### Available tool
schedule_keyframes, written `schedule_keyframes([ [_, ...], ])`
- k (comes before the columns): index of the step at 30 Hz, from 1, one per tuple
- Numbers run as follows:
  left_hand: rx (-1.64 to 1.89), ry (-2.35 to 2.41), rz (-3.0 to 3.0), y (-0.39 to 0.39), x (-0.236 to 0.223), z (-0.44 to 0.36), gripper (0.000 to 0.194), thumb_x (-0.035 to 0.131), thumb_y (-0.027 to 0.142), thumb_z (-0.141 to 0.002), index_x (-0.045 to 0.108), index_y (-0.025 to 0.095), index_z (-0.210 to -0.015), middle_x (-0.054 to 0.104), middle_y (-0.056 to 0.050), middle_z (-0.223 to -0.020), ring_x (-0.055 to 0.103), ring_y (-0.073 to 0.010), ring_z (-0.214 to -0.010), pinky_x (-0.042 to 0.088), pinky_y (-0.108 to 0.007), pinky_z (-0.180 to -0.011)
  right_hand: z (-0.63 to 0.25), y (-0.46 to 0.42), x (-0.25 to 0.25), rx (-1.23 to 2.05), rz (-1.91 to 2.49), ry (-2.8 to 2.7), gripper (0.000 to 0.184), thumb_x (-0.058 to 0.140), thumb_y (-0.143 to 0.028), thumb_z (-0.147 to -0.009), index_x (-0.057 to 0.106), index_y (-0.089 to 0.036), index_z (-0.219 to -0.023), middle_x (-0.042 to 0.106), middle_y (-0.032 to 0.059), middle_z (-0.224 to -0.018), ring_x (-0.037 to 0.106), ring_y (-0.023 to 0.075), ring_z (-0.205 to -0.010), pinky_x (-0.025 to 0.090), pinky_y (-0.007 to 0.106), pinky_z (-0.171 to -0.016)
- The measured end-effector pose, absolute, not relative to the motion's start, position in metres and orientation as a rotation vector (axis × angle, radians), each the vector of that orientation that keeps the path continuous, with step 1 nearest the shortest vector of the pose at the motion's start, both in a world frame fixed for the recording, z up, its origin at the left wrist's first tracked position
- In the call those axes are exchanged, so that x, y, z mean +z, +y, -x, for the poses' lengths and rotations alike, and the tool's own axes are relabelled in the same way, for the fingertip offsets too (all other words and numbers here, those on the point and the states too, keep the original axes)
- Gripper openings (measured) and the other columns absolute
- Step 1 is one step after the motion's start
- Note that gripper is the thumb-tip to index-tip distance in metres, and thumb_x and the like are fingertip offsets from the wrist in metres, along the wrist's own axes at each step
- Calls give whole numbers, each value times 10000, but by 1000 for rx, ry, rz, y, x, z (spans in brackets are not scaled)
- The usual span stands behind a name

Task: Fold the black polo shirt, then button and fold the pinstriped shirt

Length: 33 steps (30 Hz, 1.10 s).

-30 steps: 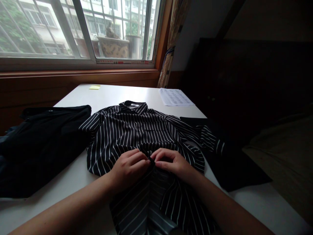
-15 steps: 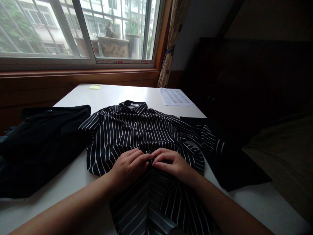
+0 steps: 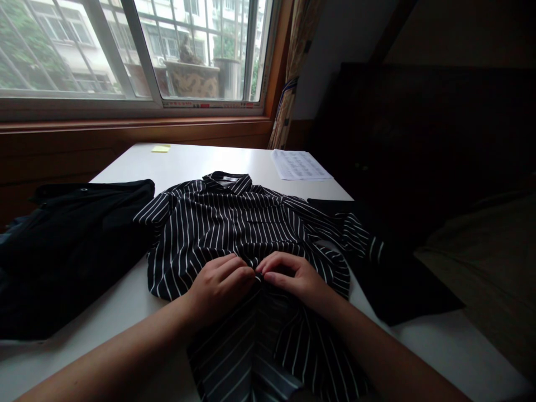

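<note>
A black shirt with white stripes (image 3: 226, 223) lies front up, its collar toward the window and its lower front parted toward me. My left hand (image 3: 221, 285) is closed on the shirt's front edge near the middle. Close beside it, my right hand (image 3: 293, 276) pinches the same front edge between thumb and fingers. The fingertips of both hands nearly meet there. Whatever small part of the placket lies between them, such as a button, is too hidden to make out. Below the hands the shirt's lower panels hang open in a V.
Dark folded clothing (image 3: 84, 245) lies at the left of the white table (image 3: 188, 159). A black cloth (image 3: 402, 290) is under the right sleeve. Printed sheets (image 3: 299, 165) and a yellow sticky note (image 3: 161, 149) lie toward the back, before the window (image 3: 201, 50).
My fingers have shifted slightly at the shirt's front edge, the right fingertips a little to the left. The shirt otherwise lies as before.
</note>
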<state>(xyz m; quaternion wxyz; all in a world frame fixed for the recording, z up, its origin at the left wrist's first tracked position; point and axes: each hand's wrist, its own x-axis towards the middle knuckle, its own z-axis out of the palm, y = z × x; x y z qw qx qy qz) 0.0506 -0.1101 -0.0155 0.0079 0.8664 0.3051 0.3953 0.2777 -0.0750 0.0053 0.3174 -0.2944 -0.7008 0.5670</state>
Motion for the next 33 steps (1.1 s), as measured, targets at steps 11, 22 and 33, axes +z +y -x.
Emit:
schedule_keyframes([
  [11,1228,898,-2757,-111,-10,-51,38,577,106,-940,578,141,-954,650,-44,-830,589,-155,-729,528,-292,-640,-275,-78,3,1301,867,-1986,90,736,-290,-867,731,-220,-924,716,14,-929,667,176,-908,500,310,-843],
  [22,1300,953,-2783,-112,-13,-52,54,580,109,-940,591,157,-919,667,-66,-1024,612,-157,-891,548,-323,-812,-272,-81,1,1110,678,-1964,58,760,-207,-843,754,-215,-900,732,28,-893,692,167,-852,551,310,-799],
  [33,1256,846,-2656,-110,-12,-51,80,579,84,-931,555,157,-954,655,-62,-925,570,-161,-821,519,-313,-748,-272,-82,1,966,653,-2045,79,732,-190,-862,749,-227,-930,700,23,-891,671,154,-829,554,299,-764],
])
